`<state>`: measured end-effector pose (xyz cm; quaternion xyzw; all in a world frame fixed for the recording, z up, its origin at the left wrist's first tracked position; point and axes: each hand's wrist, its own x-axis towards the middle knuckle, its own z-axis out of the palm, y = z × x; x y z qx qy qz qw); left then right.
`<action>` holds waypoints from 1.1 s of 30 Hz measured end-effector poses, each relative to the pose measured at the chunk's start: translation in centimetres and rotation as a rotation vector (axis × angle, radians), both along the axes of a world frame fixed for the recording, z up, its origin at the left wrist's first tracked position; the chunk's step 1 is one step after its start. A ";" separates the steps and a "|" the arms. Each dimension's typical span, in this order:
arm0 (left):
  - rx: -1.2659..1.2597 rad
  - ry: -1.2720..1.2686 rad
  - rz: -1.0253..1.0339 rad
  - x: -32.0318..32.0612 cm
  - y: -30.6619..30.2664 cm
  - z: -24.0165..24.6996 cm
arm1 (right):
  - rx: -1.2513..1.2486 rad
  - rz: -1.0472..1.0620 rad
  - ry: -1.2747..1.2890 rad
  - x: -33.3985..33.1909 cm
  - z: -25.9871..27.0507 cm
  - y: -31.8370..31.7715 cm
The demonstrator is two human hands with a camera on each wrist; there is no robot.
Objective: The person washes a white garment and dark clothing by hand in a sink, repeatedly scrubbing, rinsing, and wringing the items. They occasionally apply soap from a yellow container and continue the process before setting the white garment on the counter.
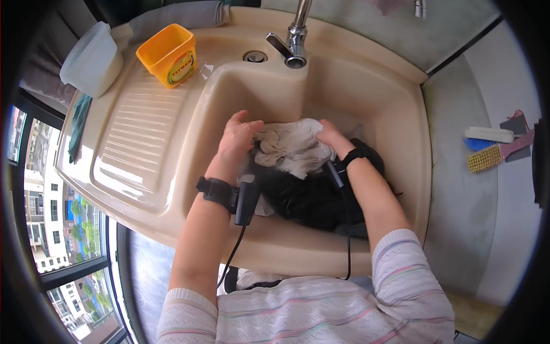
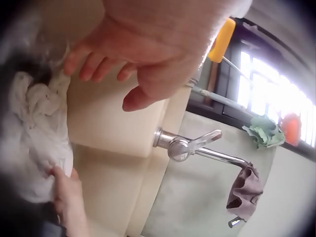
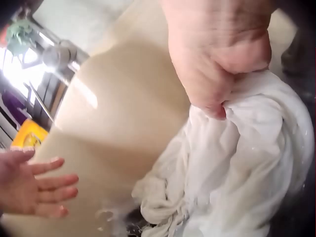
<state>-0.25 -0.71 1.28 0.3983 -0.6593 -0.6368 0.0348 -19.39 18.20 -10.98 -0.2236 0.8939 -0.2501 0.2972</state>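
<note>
Head view: right hand (image 1: 334, 137) pinching a bunched white cloth (image 1: 295, 143) above the sink basin (image 1: 413, 172), left hand (image 1: 235, 140) open beside it.
The right fingers are curled on the cloth's upper edge, thumb against it; the left fingers are spread and hold nothing, just off the cloth's other side. From the right fingers the white folds hang down toward dark, wet-looking laundry (image 1: 315, 198), which lies in the basin on the wearer's side of both hands. Beyond the fingers stands the chrome faucet (image 1: 297, 43); out past the left fingers, on the ribbed drainboard (image 1: 140, 129), sits an orange tub (image 1: 166, 54), with a whitish tub (image 1: 94, 63) farther out.
</note>
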 end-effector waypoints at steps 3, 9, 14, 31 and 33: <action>0.183 0.048 0.035 -0.7 1.1 -1.9 | 0.107 0.066 0.181 2.9 -2.8 -1.6; 0.435 -0.033 0.053 -0.6 2.0 -4.7 | 0.258 0.028 0.045 1.4 -2.4 -1.2; 0.576 -0.130 0.194 -1.0 2.1 -4.5 | -0.413 0.099 -0.304 6.9 4.6 -5.5; 0.302 0.023 0.300 -1.2 1.5 -4.9 | 0.064 -0.224 0.255 -0.7 -2.9 -1.0; 0.280 0.121 0.388 -1.2 0.3 -5.5 | 0.039 -0.354 0.261 -2.2 -2.2 1.4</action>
